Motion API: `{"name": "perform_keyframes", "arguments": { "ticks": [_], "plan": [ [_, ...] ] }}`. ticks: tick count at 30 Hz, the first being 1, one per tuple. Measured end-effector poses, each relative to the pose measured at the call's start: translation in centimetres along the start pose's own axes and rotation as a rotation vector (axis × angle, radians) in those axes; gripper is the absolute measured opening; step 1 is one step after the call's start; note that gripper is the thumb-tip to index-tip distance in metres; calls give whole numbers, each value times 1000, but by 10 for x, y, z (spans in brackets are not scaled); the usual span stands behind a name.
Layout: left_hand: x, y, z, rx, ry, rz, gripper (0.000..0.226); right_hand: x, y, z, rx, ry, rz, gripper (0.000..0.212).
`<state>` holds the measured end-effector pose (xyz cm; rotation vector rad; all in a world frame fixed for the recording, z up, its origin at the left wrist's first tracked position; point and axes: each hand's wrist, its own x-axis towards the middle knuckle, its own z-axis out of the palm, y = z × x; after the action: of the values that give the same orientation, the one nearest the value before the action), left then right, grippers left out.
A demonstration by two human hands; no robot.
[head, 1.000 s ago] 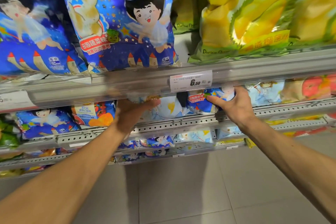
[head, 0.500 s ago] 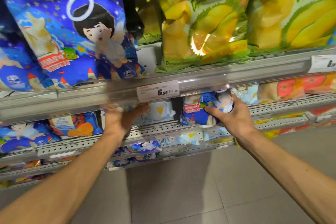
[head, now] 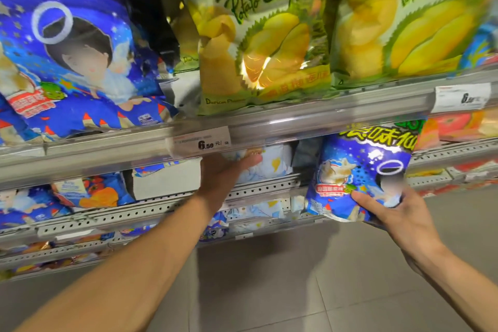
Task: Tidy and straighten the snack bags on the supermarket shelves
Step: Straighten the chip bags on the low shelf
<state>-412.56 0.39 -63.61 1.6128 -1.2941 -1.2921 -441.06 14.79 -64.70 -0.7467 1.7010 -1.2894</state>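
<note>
My right hand (head: 388, 211) grips the lower edge of a small dark blue snack bag (head: 358, 170) with an angel cartoon, held out in front of the second shelf's edge. My left hand (head: 223, 178) reaches under the upper shelf rail (head: 107, 151) and its fingers lie against a pale blue snack bag (head: 272, 167) on the second shelf; the fingertips are partly hidden by the rail. On the upper shelf stand a large dark blue angel bag (head: 78, 67) and two green durian potato chip bags (head: 258, 35), (head: 415, 19).
A 6.50 price tag (head: 202, 141) sits on the upper rail, another tag (head: 462, 97) at the right. More bags fill the second shelf at left (head: 89, 191) and right (head: 458, 124). Lower perforated shelves (head: 134, 213) hold more bags. Grey tiled floor (head: 269, 277) lies below.
My right hand has pulled the small dark blue bag out from the second shelf, toward me and to the right. The view has shifted right. My left hand stays on the pale blue bag.
</note>
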Motion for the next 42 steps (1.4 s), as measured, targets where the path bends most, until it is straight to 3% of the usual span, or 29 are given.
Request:
{"name": "perform_keyframes", "arguments": {
  "ticks": [7, 11, 18, 21, 24, 28, 31, 35, 40, 42],
  "plan": [
    [0, 6, 30, 4, -8, 63, 31, -7, 6, -17, -9, -61, 7, 37],
    [0, 9, 33, -17, -74, 82, 47, -13, 7, -13, -56, -100, -9, 41],
    [-9, 6, 21, 80, -106, 173, 40, -36, 1, 14, -88, -179, -29, 45],
    [-25, -9, -3, 180, -63, 253, 36, -48, 0, 34, -106, -232, -56, 45],
    [-43, -36, -35, 566, 37, 265, 49, -61, 0, 66, -140, -259, -74, 47],
    [-66, -71, -104, 699, 145, 374, 49, -77, 1, 125, -147, -311, -86, 49],
    [-75, -88, -161, 983, 159, 410, 48, -86, 0, 176, -157, -343, -111, 47],
    [-81, -104, -223, 1224, 108, 319, 54, -91, -6, 236, -175, -353, -146, 48],
    [-73, -122, -275, 1050, 37, 470, 92, -88, -19, 289, -160, -283, -160, 49],
    [-71, -128, -284, 1158, 24, 438, 94, -85, -23, 303, -162, -268, -175, 50]
  ]
}}
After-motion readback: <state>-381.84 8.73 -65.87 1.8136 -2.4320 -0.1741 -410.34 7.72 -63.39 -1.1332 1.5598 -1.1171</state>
